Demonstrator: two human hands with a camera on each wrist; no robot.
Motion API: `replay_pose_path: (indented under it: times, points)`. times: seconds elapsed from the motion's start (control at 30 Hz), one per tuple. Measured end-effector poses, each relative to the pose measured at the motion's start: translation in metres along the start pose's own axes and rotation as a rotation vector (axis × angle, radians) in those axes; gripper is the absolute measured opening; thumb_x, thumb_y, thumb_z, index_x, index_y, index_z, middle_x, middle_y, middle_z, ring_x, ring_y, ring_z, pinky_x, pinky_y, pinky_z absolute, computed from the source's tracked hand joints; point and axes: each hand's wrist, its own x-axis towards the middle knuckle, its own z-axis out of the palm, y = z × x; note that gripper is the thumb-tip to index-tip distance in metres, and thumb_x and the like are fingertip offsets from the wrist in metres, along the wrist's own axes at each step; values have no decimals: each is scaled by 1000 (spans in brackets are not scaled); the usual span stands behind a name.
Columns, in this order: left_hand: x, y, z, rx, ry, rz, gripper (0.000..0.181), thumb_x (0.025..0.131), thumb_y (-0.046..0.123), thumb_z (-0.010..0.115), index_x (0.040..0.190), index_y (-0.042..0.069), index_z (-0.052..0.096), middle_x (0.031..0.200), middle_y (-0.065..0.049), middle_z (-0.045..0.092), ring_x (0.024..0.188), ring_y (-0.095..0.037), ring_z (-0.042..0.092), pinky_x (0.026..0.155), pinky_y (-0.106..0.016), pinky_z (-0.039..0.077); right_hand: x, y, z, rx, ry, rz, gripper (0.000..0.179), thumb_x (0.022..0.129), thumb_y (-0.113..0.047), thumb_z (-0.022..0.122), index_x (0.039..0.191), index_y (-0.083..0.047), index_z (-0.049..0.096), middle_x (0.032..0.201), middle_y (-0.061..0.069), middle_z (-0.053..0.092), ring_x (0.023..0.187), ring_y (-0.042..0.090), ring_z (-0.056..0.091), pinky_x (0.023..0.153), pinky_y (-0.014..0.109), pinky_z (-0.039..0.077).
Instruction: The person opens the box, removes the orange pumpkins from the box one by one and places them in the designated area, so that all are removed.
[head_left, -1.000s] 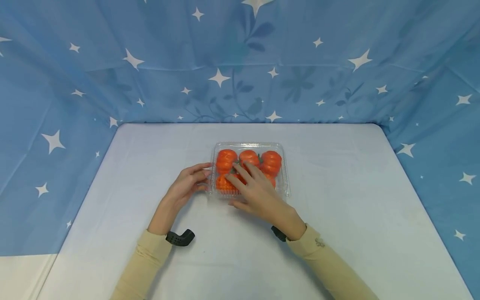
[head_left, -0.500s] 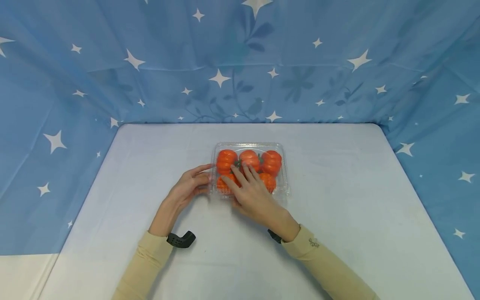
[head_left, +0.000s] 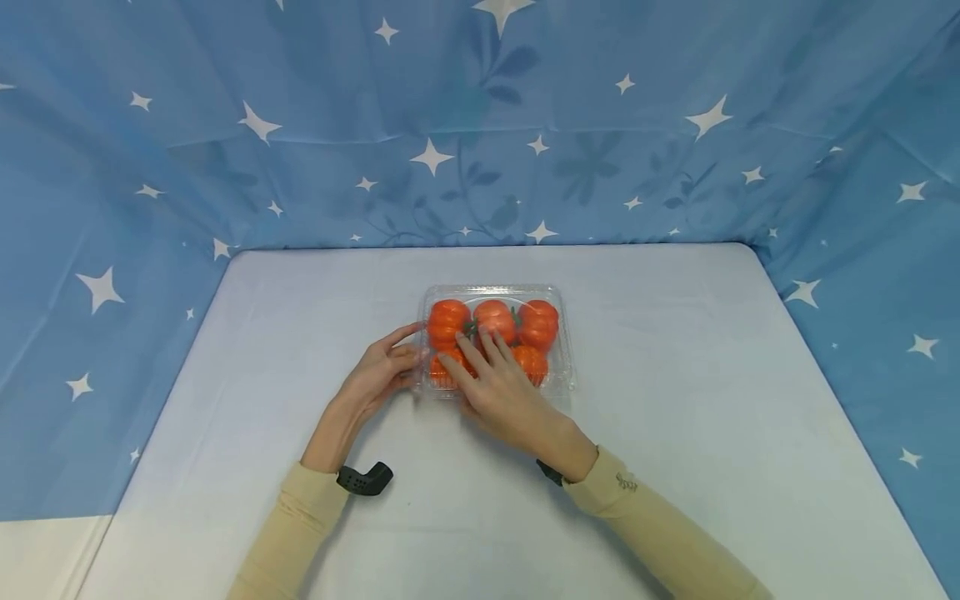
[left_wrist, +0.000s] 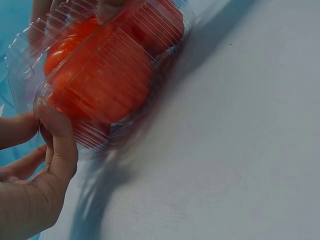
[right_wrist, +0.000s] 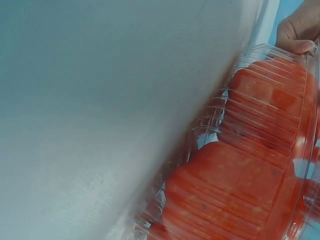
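A clear plastic clamshell container (head_left: 564, 367) stands on the table, holding several ribbed orange-red tomatoes (head_left: 538, 323) with green stems. At its left side, my left hand (head_left: 378, 371) pinches the rim near the front corner; in the left wrist view, thumb and finger meet on the plastic edge. My right hand (head_left: 513, 404) lies over the front of the container, fingers spread and nearly straight on the lid, hiding part of the front row of tomatoes. Its thumb (left_wrist: 107, 11) rests at the front rim in the left wrist view. Mostly container walls and tomatoes (right_wrist: 225, 185) fill the right wrist view.
A white cloth covers the table (head_left: 675, 333). Behind and along both sides hangs a blue curtain (head_left: 337, 100) with white stars. Black wrist devices (head_left: 365, 479) sit at both cuffs of the tan sleeves (head_left: 288, 529).
The right hand has shifted slightly left, and its thumb has moved in under the palm toward the front rim. The left hand stays at the left side. The head view has turned slightly.
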Motion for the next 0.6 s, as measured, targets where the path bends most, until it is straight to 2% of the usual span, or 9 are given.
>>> replay_pose_path:
  times: [0.27,0.6]
  points:
    - [1,-5,-6,-27,-9,11,70,101,1,56,163,15,29,93,6,65,84,-7,58,70,-20,50,1,0,2,-11,6,-30,66,82,-22,88,140,-7,59,142,25,59,129,53,57,112,61,43]
    - [5,-8,-4,-68,-12,50,67,99,0,55,161,14,33,91,4,61,84,-9,59,69,-19,51,-11,12,-8,43,-50,-14,69,87,-10,80,150,-15,53,153,18,52,140,48,48,115,56,42]
